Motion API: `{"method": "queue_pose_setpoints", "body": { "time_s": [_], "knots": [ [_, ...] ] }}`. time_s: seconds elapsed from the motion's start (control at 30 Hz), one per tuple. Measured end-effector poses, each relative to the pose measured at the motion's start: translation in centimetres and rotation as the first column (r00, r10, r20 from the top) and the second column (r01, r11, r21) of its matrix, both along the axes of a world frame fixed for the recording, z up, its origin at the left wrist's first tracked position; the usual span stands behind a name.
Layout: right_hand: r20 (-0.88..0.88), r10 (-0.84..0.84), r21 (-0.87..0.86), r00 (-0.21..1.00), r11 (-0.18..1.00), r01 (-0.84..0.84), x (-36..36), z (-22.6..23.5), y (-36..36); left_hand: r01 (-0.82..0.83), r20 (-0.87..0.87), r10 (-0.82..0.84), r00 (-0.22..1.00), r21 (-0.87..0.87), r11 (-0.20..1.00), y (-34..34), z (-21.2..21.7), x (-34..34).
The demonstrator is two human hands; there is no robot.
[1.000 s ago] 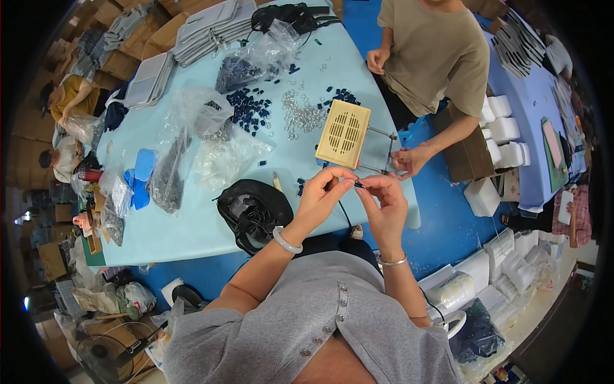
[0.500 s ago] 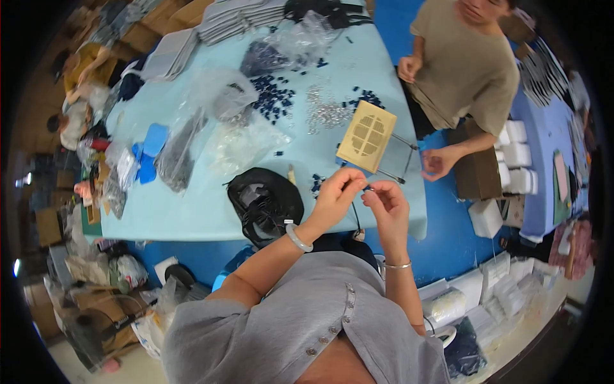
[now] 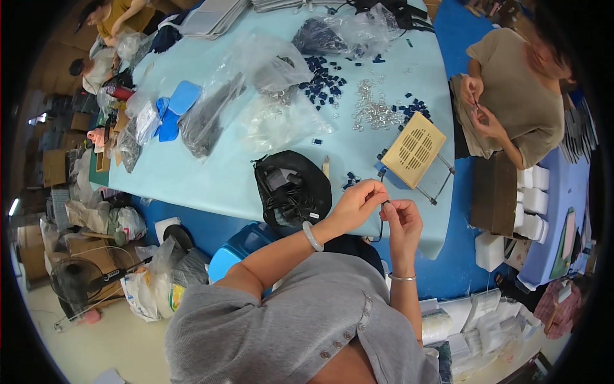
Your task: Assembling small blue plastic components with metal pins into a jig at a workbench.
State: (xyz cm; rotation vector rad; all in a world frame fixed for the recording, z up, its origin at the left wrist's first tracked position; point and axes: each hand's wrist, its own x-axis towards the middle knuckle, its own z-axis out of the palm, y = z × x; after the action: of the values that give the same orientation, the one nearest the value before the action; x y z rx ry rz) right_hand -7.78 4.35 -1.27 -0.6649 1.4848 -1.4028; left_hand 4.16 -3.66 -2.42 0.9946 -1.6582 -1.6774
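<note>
The person's left hand [image 3: 358, 203] and right hand [image 3: 401, 221] meet at the near edge of the light blue table [image 3: 192, 179], the fingers of both pinching one thin black cord [image 3: 382, 221] between them. Beside them lies a black bag [image 3: 293, 189] and a beige vented box [image 3: 413, 150]. Further away are clear plastic bags [image 3: 268, 83], some dark blue small parts [image 3: 323, 80], and a co-worker [image 3: 511, 102] at the right.

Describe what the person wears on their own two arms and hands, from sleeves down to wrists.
Both hands are bare, no gloves. The left hand has a pale, translucent bangle around its wrist. The right hand has a thin silver-coloured bracelet on its wrist. Both forearms are uncovered; the grey top has short sleeves ending at the upper arms, with small buttons along one shoulder seam.
</note>
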Motion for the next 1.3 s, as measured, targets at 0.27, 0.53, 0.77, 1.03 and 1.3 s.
{"method": "queue_pose_setpoints", "body": {
  "time_s": [0.27,0.53,0.77,1.03,1.3],
  "knots": [
    [-0.011,0.069,0.102,0.998,0.993,-0.067,0.8,-1.5,-0.3,-0.088,0.272,0.173,0.947,-0.298,0.951,-7.9,-3.2,5.4],
    [-0.058,0.168,0.243,0.984,0.959,-0.149,1.5,-3.4,0.6,0.187,0.733,0.118,0.670,-0.321,0.929,-15.0,-10.0,9.2],
    [-0.162,0.245,0.304,0.956,0.934,-0.188,1.8,-5.2,1.4,0.368,0.844,0.109,0.526,-0.341,0.865,-16.1,-12.7,9.0],
    [-0.261,0.270,0.297,0.927,0.936,-0.189,2.1,-4.9,1.0,0.243,0.676,0.235,0.699,-0.533,0.810,-14.7,-9.7,8.4],
    [-0.145,0.092,0.095,0.985,0.992,-0.078,3.2,-0.7,-2.6,0.095,-0.418,0.330,0.847,0.729,0.678,-8.0,-2.2,4.6]
  ]
}}
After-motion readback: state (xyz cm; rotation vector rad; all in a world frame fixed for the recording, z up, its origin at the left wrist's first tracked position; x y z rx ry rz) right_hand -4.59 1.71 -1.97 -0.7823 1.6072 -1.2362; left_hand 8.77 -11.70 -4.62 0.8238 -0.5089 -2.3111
